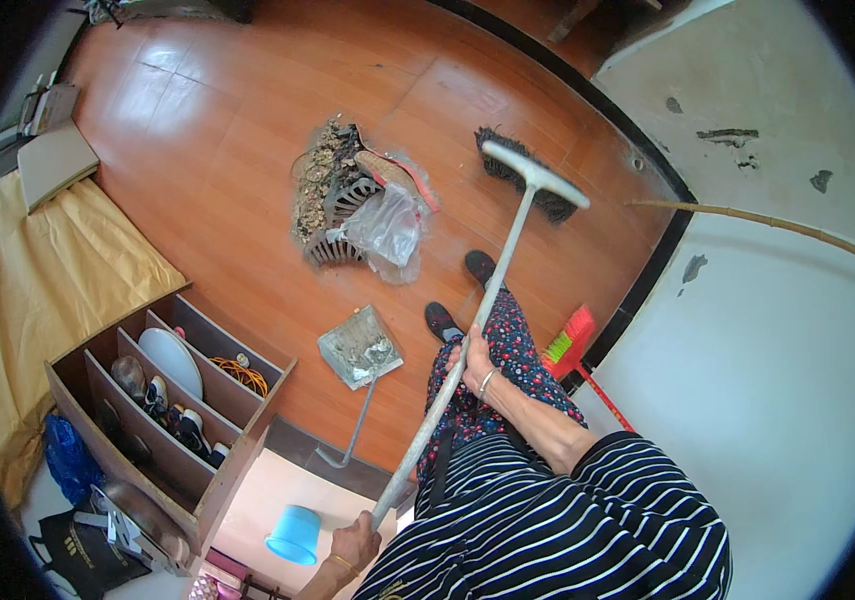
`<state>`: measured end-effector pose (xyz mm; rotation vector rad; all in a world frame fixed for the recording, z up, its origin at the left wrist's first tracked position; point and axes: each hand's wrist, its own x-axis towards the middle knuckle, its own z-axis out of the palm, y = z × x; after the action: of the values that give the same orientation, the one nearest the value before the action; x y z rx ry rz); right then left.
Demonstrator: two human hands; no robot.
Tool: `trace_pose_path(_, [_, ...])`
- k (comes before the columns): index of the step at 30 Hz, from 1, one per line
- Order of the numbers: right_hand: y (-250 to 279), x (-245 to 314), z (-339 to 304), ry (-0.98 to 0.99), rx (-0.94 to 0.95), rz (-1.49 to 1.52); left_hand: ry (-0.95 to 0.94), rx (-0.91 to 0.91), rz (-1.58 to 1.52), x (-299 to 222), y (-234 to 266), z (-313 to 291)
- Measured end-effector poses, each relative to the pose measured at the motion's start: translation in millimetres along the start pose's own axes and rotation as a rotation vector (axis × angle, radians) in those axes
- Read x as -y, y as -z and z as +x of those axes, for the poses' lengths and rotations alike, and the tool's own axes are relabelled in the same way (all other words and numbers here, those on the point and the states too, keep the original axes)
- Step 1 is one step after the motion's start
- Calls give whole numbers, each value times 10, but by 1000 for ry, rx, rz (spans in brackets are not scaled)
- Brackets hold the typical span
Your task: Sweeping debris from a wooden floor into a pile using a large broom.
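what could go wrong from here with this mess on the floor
The loose debris might scatter if the broom head swings into it. The clear plastic bag, lying beside it, could snag on the bristles. The dustpan lies near the left shoe, so it could be kicked or tripped over.

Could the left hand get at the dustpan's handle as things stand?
Probably not at once: the left hand is closed around the push broom's pole. Nothing visible blocks the way to the dustpan's handle, so freeing that hand might be enough.
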<state>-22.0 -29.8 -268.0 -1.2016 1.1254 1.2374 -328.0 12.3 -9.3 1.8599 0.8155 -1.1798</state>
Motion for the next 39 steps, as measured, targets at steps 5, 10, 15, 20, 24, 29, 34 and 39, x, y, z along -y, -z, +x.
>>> trace_pose_path(5, [-305,592,-145,124,57,-20,-59,-131,-232,-262,-229,313])
trace_pose_path(10, [-931,1214,42,260,156,-130,-51,-354,-229,-658,-57,837])
trace_pose_path(15, [-1618,1826,524,413,342,-205,-79,-547,-328,-1036,507,1631])
trace_pose_path(20, [-2203,2458,1262,492,81,-468,-78,-311,-911,-1487,1236,2411])
trace_pose_path(24, [-2050,2363,1691,597,-8,-677,62,253,-1752,-1419,1325,2588])
trace_pose_path(29, [-1410,1580,1939,631,-219,-800,141,68,-1011,-1033,723,2396])
trace_pose_path(34, [-591,732,1707,669,-223,-838,83,-10,-968,-680,-415,1740])
trace_pose_path(39, [-55,-141,993,338,-286,-687,175,101,-791,-316,-1145,893])
